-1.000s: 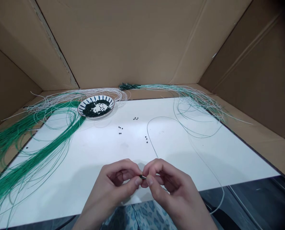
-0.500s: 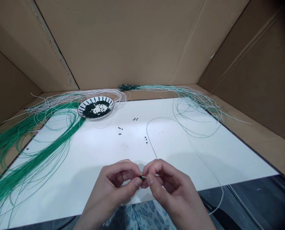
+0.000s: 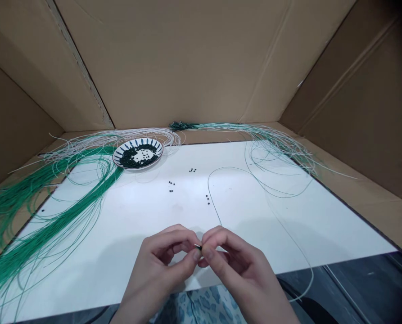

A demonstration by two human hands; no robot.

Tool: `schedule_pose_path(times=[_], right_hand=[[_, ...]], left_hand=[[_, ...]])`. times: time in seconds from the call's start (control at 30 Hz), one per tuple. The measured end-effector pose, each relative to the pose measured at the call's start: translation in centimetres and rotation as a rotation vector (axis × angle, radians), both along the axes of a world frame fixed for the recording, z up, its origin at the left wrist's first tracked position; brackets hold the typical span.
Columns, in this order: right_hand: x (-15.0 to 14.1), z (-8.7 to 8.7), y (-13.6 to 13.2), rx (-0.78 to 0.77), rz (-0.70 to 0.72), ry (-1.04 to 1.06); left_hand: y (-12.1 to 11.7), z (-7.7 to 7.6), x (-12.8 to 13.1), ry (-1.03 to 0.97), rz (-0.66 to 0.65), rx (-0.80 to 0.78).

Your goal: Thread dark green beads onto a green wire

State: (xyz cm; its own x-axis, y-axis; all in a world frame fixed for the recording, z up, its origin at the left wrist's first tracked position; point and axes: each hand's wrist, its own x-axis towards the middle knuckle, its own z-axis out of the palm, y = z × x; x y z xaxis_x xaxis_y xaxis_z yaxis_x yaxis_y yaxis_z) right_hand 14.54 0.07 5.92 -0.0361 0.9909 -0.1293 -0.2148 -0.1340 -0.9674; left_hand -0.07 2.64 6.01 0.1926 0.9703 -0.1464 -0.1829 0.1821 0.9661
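Left hand [image 3: 167, 256] has thumb and index clamped on 1 tiny dark piece [image 3: 199, 248] with a pale tip – the right hand [image 3: 236, 256] pinches its other end, thumb and finger together. It's low over the white board [image 3: 126, 207]; can't tell what's inside the grips. 1 thin strand [image 3: 215, 207] curves up from behind the right hand. Loose beads [image 3: 194, 171] come in groups of 4, 5 and 3, plus 1 stray between the 2 green bundles [image 3: 69, 211]. 1 plate [image 3: 119, 150] of dark beads sits back left – way too many to count.
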Motion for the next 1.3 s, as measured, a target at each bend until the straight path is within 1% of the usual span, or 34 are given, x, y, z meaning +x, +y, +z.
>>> schedule_pose_path(times=[0.07, 0.13, 0.2, 0.33, 0.43, 0.5, 0.67, 0.8, 0.9, 0.97, 1.1, 1.3], right_hand=[[0.2, -0.4, 0.2, -0.006, 0.012, 0.031], [0.2, -0.6, 0.3, -0.014, -0.004, 0.052], [0.2, -0.6, 0.3, -0.017, -0.027, 0.08], [0.1, -0.2, 0.0, -0.038, -0.069, 0.159], [0.2, 0.1, -0.3, -0.054, -0.043, 0.14], [0.3, 0.2, -0.4, -0.048, -0.025, 0.131], [0.2, 0.3, -0.5, -0.032, -0.043, 0.091], [-0.1, 0.3, -0.5, -0.027, -0.053, 0.111], [-0.3, 0.5, -0.5, -0.033, -0.048, 0.139], [-0.5, 0.6, -0.6, -0.048, -0.039, 0.163], [-0.7, 0.8, -0.7, -0.06, -0.022, 0.195], [-0.8, 0.9, -0.7, -0.053, -0.027, 0.182]], left_hand=[[0.0, -0.1, 0.0, 0.028, -0.003, 0.022], [0.0, -0.2, -0.1, 0.06, 0.008, 0.051], [0.0, -0.4, -0.1, 0.052, 0.02, 0.049], [0.1, -0.7, -0.1, -0.091, 0.021, -0.052], [0.1, -0.8, -0.2, -0.161, 0.053, -0.136], [0.2, -0.9, -0.3, -0.19, 0.059, -0.163], [0.4, -1.7, -0.8, -0.255, -0.046, -0.136], [0.5, -2.1, -1.0, -0.293, -0.082, -0.064], [0.4, -1.9, -1.1, -0.321, -0.099, -0.068], [0.2, -1.6, -1.0, -0.337, -0.098, -0.11], [-0.1, -0.8, -0.5, -0.359, -0.056, -0.197], [-0.1, -0.4, -0.3, -0.356, -0.046, -0.225]])
